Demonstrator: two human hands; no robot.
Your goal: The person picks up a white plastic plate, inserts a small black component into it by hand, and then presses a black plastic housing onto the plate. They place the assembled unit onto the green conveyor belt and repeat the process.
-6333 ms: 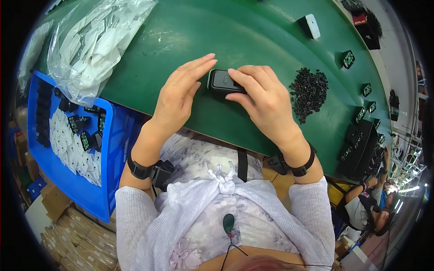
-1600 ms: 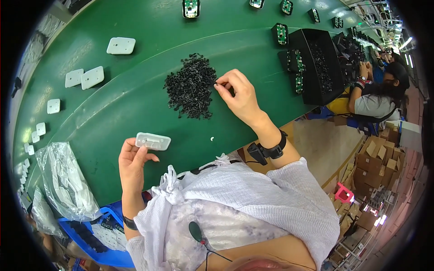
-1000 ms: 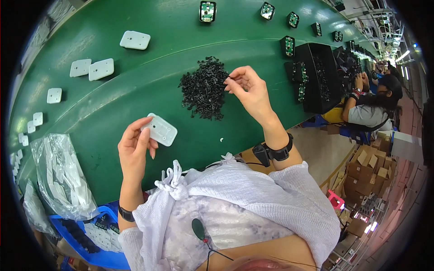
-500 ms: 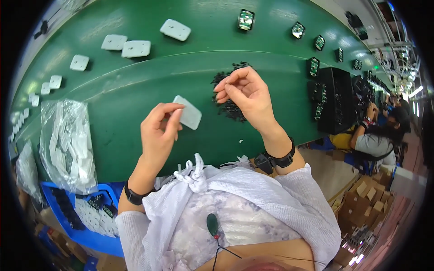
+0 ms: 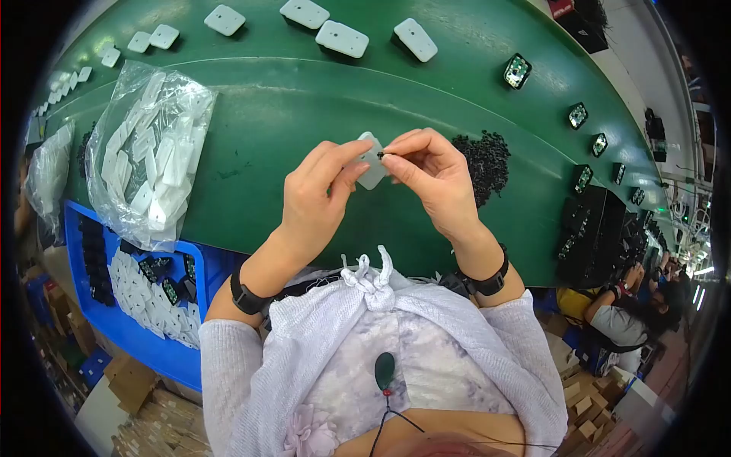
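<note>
White plate (image 5: 371, 178), black piece (image 5: 381, 155), green table (image 5: 251, 198)

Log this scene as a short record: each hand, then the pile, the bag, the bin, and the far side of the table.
Left hand: holding white plate
Right hand: pinching small black part at the plate; contact unclear
Pile: black parts, right of right hand
Bag: clear plastic bag, white pieces inside, left
Bin: blue bin, lower left, white and black pieces inside
Far side: loose white plates; black housings farther right
</note>
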